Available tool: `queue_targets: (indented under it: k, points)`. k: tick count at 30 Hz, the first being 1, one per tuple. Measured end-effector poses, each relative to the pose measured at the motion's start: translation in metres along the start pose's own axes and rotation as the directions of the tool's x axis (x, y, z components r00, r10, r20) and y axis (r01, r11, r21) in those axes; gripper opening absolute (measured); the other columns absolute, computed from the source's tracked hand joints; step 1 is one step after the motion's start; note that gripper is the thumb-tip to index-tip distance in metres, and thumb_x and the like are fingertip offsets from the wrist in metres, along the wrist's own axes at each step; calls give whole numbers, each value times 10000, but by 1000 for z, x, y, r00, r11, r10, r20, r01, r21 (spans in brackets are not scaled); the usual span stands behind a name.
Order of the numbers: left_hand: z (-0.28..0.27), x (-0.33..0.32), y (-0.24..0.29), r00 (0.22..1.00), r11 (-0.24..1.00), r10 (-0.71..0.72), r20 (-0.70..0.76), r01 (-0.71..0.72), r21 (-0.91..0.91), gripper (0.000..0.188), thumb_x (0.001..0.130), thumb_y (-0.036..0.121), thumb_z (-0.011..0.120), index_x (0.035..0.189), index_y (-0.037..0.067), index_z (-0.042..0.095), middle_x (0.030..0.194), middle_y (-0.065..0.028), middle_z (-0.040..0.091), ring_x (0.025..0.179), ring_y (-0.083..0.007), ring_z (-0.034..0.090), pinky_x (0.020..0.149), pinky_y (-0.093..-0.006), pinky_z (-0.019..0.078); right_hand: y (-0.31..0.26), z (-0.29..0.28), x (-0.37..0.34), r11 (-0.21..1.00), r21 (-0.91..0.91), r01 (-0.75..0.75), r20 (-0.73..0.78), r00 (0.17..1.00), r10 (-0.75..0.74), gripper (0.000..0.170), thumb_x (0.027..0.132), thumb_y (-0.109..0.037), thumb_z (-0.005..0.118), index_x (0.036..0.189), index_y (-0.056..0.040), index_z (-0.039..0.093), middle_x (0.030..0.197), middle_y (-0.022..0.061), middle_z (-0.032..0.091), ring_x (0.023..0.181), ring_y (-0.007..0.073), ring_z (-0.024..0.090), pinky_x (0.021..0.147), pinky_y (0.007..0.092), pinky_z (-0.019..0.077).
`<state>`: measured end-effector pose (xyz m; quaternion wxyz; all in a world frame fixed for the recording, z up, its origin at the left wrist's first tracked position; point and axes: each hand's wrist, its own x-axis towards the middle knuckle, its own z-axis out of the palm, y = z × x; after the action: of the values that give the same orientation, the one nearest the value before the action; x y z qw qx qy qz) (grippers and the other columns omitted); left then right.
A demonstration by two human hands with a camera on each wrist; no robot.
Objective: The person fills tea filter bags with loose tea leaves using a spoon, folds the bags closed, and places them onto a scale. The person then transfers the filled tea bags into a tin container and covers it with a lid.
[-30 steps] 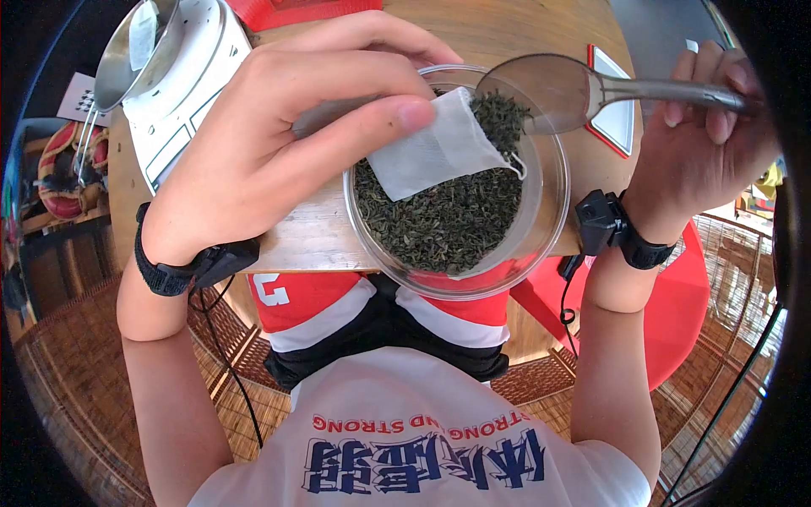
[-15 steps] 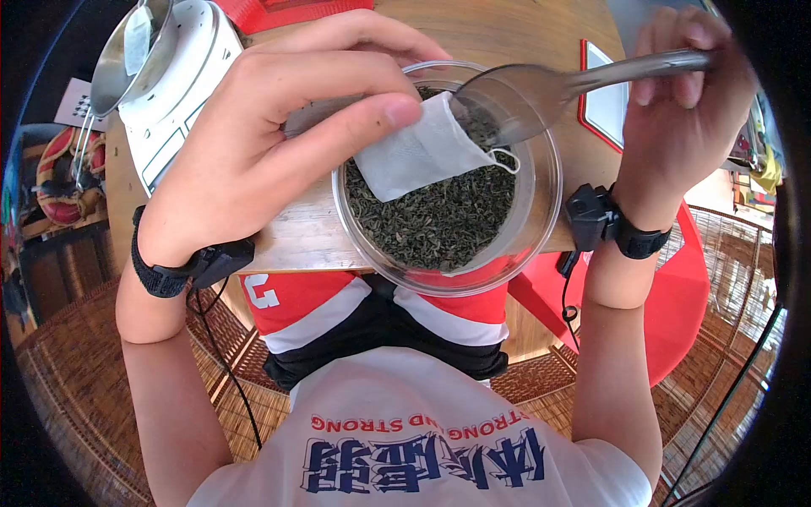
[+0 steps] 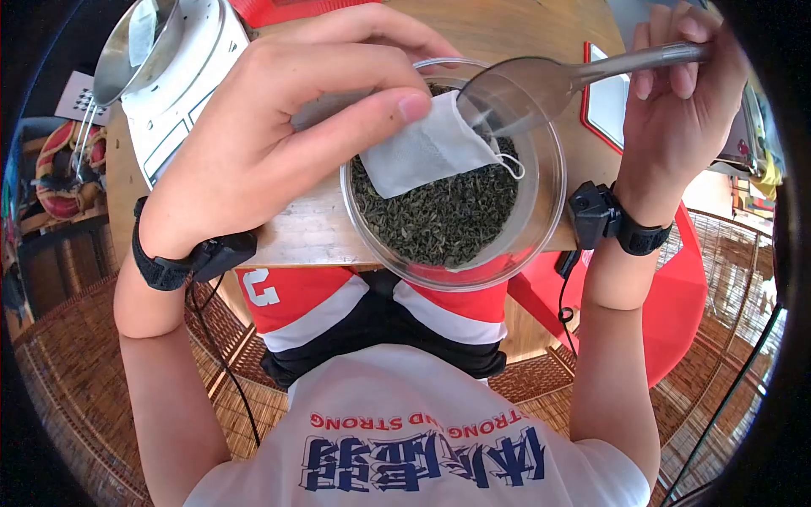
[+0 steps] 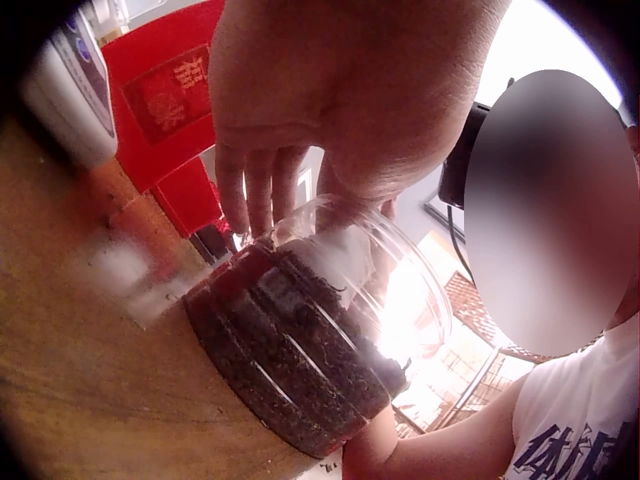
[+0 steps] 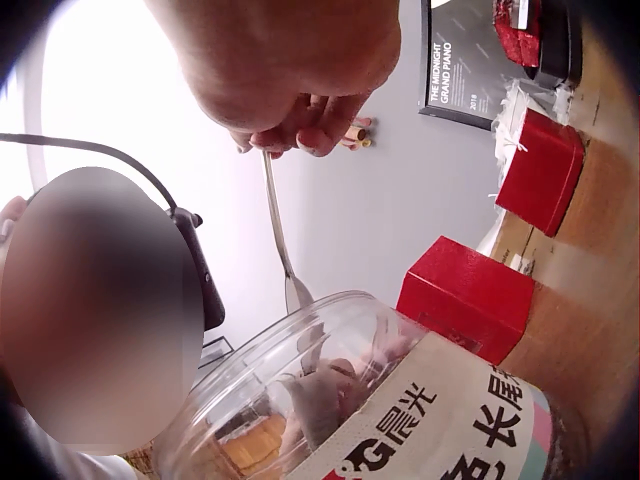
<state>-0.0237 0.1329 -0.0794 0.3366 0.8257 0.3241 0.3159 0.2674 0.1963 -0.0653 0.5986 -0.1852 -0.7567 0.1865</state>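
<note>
In the head view my left hand (image 3: 296, 127) pinches a white drawstring tea bag (image 3: 422, 152) between thumb and fingers, over a clear plastic jar (image 3: 553, 203). Dark dried tea leaves (image 3: 448, 224) lie in the jar. My right hand (image 3: 688, 110) grips a metal spoon (image 3: 536, 89) by the end of its handle. The spoon's bowl slants down, its tip at the mouth of the bag, where the bag's edge hides part of it. A looped string hangs from the bag's right corner. The right wrist view shows the spoon handle (image 5: 275, 220) above the jar's printed label (image 5: 420, 420).
At the left stands a white scale (image 3: 194, 101) bearing a metal bowl (image 3: 114, 80), with another tea bag (image 3: 142, 34) in it. A red-edged white tray (image 3: 603, 106) lies right of the jar. Two red boxes (image 5: 465, 300) stand on the wooden table. A red chair (image 3: 676, 313) is at the right.
The spoon and my right hand have moved left, bringing the spoon's tip to the bag's mouth. My left hand keeps its pinch on the bag, almost still.
</note>
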Motion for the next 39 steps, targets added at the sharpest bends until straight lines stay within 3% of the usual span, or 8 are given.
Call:
queue_targets:
  k: [8,11,13,14,16,26,30,39]
  points:
    - [-1,3,1,997,997,73,40,-74,28,191,971,80,601,955,-80,704,1288,-225,652,1139,-275,652,972,-354,488,-15,9,12,991,-126,53,142,989,-35,372,1133,-240,429,1469,-131,545,813,-92,499,477,-50,356,366,141,297]
    - [-3,3,1,996,996,87,35,-88,30,186,966,76,605,947,-80,706,1283,-232,653,1137,-281,654,976,-360,489,-20,25,13,973,-34,-228,-411,891,194,390,1130,-383,423,1054,-106,685,632,-94,453,414,-24,331,362,160,266]
    - [-4,3,2,995,995,93,38,-95,33,182,963,72,607,942,-79,706,1280,-235,654,1137,-283,654,978,-364,490,22,-32,-2,591,792,-152,-338,697,633,529,1104,-527,404,749,-161,547,488,-103,354,363,2,301,362,160,280]
    - [-5,3,4,995,995,87,38,-89,42,177,960,68,608,939,-79,707,1277,-236,656,1135,-286,655,979,-367,491,8,-13,2,591,792,-152,-338,697,632,529,1104,-527,404,749,-161,547,488,-103,354,363,2,301,362,160,280]
    - [-4,5,3,996,996,77,42,-79,45,173,957,63,610,937,-78,707,1273,-237,658,1134,-288,656,979,-369,492,-29,40,13,971,-26,-237,-178,957,228,556,1086,-576,401,725,-169,517,467,-107,341,351,8,300,353,164,301]
    - [-4,4,-2,993,993,118,2,-118,28,143,936,30,608,917,-75,704,1279,-246,648,1144,-296,659,993,-383,493,-32,39,13,925,-111,-365,-147,926,348,570,1105,-536,377,698,-162,520,449,-80,373,316,44,344,314,191,328]
    - [-6,4,-1,992,992,128,-19,-129,-7,135,932,22,606,916,-66,707,1306,-246,629,1100,-273,668,988,-381,498,-5,-3,13,858,402,-320,-67,924,376,405,1113,-371,445,925,-51,607,636,-35,374,569,106,330,537,258,295]
    - [-14,0,-6,962,981,149,-229,-173,-88,104,901,30,648,911,-19,739,1286,-184,648,1110,-236,635,933,-360,521,-6,9,19,870,276,-409,-226,852,472,468,1077,-405,562,735,-90,616,504,-68,409,415,45,323,415,239,258]
